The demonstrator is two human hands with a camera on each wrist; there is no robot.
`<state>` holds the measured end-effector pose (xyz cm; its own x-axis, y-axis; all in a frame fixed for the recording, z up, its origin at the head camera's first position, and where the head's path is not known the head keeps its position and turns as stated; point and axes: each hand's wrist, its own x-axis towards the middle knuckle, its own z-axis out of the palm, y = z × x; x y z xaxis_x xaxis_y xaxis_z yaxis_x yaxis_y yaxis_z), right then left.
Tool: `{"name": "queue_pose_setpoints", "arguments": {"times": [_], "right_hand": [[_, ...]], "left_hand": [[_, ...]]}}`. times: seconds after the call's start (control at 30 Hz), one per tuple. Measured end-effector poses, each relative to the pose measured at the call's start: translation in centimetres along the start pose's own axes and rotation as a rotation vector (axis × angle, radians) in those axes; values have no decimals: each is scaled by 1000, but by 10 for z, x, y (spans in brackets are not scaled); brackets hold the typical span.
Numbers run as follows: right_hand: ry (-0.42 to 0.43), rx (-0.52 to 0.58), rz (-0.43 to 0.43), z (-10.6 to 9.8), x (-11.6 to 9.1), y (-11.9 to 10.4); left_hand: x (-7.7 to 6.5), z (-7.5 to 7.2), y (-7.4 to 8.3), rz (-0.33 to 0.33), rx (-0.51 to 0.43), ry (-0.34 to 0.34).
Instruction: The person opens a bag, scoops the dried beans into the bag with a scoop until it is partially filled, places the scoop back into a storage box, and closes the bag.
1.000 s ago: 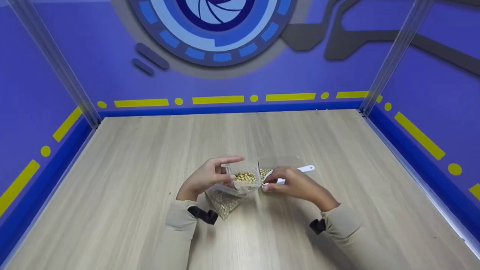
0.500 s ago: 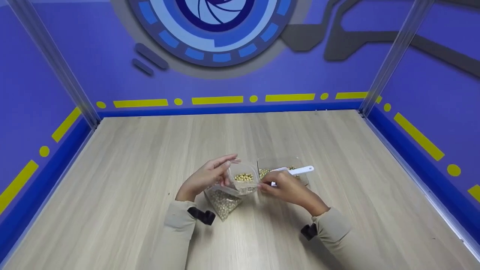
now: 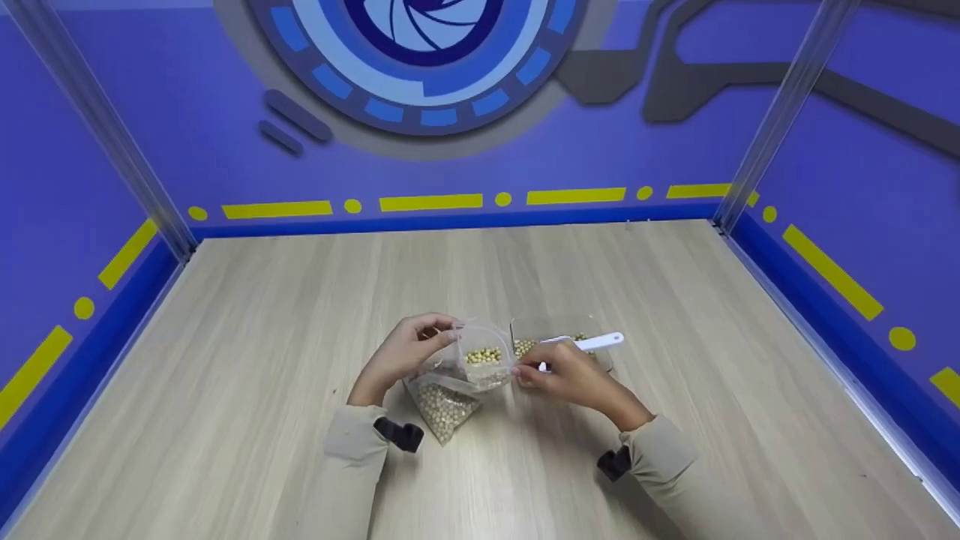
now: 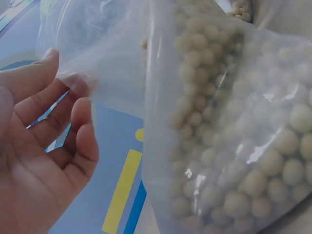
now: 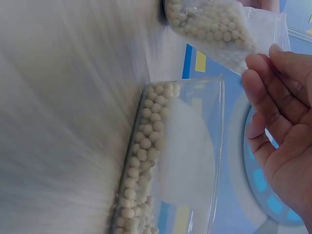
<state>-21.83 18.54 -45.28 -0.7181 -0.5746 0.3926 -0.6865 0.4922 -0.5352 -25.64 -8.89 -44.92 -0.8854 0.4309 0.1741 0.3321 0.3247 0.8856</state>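
A clear plastic bag [image 3: 442, 409], partly filled with small round pale-yellow balls like beans or beads, rests on the table with its mouth spread towards the head camera. My left hand [image 3: 409, 352] pinches the left edge of the mouth between thumb and fingers. On the opposite edge, my right hand [image 3: 570, 379] pinches the plastic with thumb and forefinger. Just behind that hand stands a clear rectangular box [image 5: 219, 112] holding more of the same balls. A white scoop lies in the box, its handle [image 3: 604, 341] sticking out to the right; the hand partly hides it.
The wood-grain table [image 3: 300, 300] is bounded by blue panels [image 3: 172, 150] with yellow markings at the back and sides. Clear posts [image 3: 780, 112] stand at the back corners.
My right hand has moved slightly left from beside the scoop to the bag's right edge. My left fingers have shifted from lying spread along the mouth to pinching its left edge.
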Motion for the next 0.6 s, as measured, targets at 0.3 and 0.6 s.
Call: {"name": "queue_pose_setpoints", "arguments": {"times": [0.3, 0.6], "right_hand": [[43, 25, 21, -4, 6, 0], [116, 6, 44, -17, 14, -1]], "left_hand": [[1, 2, 5, 14, 5, 173], [2, 0, 22, 64, 40, 255]]}}
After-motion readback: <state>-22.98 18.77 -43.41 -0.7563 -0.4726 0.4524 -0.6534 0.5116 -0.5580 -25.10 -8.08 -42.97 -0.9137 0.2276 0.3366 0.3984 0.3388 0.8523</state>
